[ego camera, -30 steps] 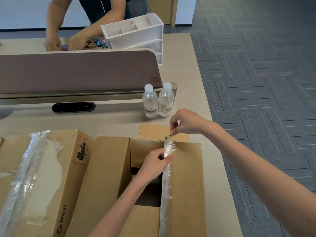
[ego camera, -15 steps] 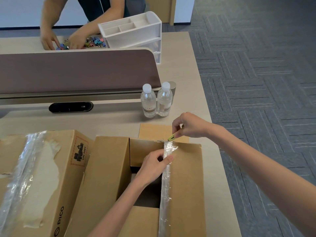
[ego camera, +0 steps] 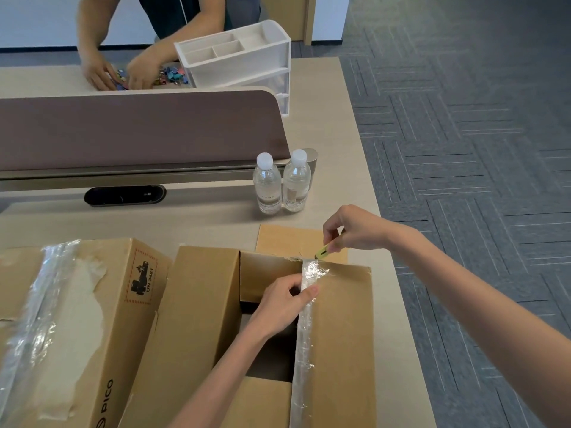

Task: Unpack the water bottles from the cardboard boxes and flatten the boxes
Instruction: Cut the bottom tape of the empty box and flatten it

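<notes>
Head view: taped box [ego camera: 77,319] at table [ego camera: 355,149] front-left corner. Beside it, open box [ego camera: 343,335] by front edge; L hand [ego camera: 278,307] curls fingers round its taped flap edge. Two bottles [ego camera: 281,183] stand behind, twd right edge. R hand [ego camera: 355,230] pinches cutter [ego camera: 323,251] at box's far edge. Cardboard prob. light, stiff; tape slick, so grip flap edges.

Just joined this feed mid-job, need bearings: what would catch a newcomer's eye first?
The open cardboard box at centre front: the left hand grips its taped flap while the right hand pinches a yellow-green cutter at the far end of the tape strip. Beyond it, two water bottles stand side by side on the desk; a second box with torn tape sits at left.
</notes>
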